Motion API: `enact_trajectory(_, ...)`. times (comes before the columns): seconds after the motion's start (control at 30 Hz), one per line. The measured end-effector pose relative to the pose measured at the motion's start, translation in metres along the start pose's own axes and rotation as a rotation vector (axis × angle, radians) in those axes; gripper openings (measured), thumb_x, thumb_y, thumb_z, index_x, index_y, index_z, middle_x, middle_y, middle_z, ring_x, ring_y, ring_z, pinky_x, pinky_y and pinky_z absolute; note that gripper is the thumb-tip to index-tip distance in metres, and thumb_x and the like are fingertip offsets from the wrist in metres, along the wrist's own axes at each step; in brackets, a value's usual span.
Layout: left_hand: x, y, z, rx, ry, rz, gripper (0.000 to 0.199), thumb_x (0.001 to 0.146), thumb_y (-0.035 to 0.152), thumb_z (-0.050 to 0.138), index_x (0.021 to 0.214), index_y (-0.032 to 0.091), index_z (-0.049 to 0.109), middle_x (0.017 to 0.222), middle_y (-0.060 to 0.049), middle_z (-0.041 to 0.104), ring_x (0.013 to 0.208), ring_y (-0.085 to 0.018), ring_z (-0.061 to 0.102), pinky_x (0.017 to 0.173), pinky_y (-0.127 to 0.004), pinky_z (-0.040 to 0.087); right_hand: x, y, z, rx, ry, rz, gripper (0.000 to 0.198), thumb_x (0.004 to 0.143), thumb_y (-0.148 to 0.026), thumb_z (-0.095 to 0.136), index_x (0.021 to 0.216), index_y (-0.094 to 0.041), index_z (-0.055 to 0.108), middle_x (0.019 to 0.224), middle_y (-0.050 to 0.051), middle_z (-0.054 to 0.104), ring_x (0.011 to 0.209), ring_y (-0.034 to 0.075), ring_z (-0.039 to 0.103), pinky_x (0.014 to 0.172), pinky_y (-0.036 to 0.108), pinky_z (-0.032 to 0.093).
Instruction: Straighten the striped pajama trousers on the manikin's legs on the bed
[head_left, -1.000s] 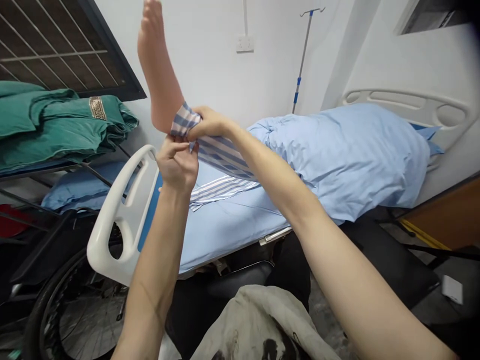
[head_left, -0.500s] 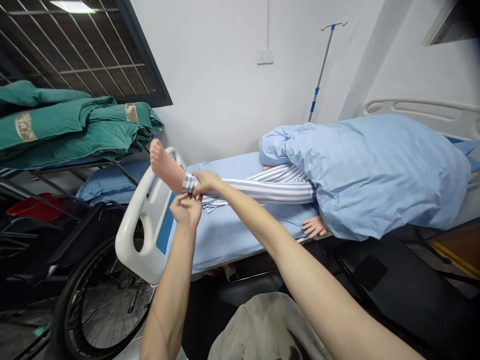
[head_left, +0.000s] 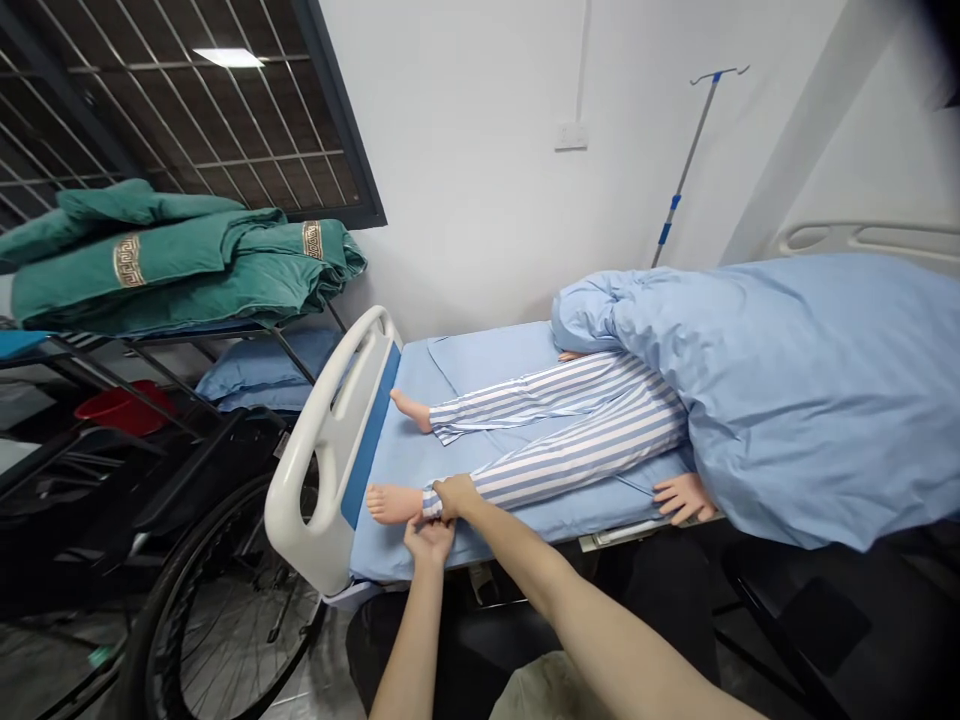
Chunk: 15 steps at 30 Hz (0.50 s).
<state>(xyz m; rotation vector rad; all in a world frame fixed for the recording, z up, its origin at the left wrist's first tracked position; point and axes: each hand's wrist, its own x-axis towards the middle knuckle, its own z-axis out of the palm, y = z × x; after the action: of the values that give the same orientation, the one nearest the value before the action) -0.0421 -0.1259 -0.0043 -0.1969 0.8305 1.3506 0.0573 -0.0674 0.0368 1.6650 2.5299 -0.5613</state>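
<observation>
Your right hand [head_left: 456,497] grips the near striped trouser leg [head_left: 570,462] just above the foot; your left hand [head_left: 430,543] touches underneath, grip unclear. Near foot [head_left: 394,504]: bed's [head_left: 510,350] left end, by footboard [head_left: 330,540].

A pair of loose trousers in thin blue-and-white striped cloth [head_left: 630,410] covers a manikin's legs, the stripes running lengthwise. The near leg [head_left: 555,468] slants nearly straight over the pale blue sheet [head_left: 487,355], its cuff [head_left: 430,503] bunched snugly at the ankle. Beyond it shows a bare, smooth, pinkish plastic-looking near foot [head_left: 394,504], toes towards the white-and-blue footboard [head_left: 300,480]; whether the heel bears on the sheet cannot be told. The far leg [head_left: 517,400] lies apart, its hem flared loosely, a matching far foot [head_left: 412,410] near the footboard.
</observation>
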Motion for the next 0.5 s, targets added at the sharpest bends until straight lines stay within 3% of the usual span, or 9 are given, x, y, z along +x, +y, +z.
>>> enact_trajectory(0.13, 0.007, -0.005, -0.011, -0.027, -0.010, 0.004, 0.019, 0.068, 0.019, 0.051, 0.085, 0.026, 0.050, 0.089, -0.005, 0.059, 0.073, -0.022, 0.068, 0.066, -0.038, 0.056, 0.004, 0.003, 0.007, -0.025, -0.015, -0.015, 0.065, 0.070, -0.037, 0.078, 0.128, -0.014, 0.060, 0.114, 0.017, 0.071, 0.104, 0.033, 0.070, 0.085, 0.039, 0.056)
enact_trajectory(0.27, 0.005, -0.004, -0.006, 0.004, 0.019, 0.020, 0.017, 0.069, 0.022, 0.049, 0.086, 0.027, 0.050, 0.090, -0.006, 0.058, 0.074, -0.023, 0.068, 0.067, -0.040, 0.056, 0.002, 0.003, 0.002, -0.026, -0.017, -0.021, 0.064, 0.071, -0.037, 0.077, 0.128, -0.013, 0.060, 0.113, 0.017, 0.072, 0.102, 0.033, 0.070, 0.084, 0.040, 0.056)
enact_trajectory(0.4, -0.006, 0.004, 0.009, 0.052, 0.021, 0.033, 0.019, 0.067, 0.024, 0.049, 0.085, 0.027, 0.052, 0.091, -0.008, 0.058, 0.078, -0.027, 0.067, 0.067, -0.044, 0.055, -0.010, -0.001, -0.013, -0.026, -0.019, -0.032, 0.064, 0.069, -0.037, 0.079, 0.126, -0.013, 0.061, 0.109, 0.017, 0.073, 0.097, 0.033, 0.071, 0.079, 0.035, 0.055)
enact_trajectory(0.5, -0.021, 0.014, 0.033, 0.071, -0.044, 0.064, 0.022, 0.066, 0.025, 0.050, 0.087, 0.025, 0.055, 0.095, -0.010, 0.060, 0.081, -0.027, 0.066, 0.066, -0.043, 0.054, -0.020, -0.004, -0.040, -0.017, 0.008, -0.047, 0.060, 0.071, -0.036, 0.077, 0.125, -0.014, 0.061, 0.108, 0.016, 0.073, 0.095, 0.031, 0.071, 0.076, 0.033, 0.053)
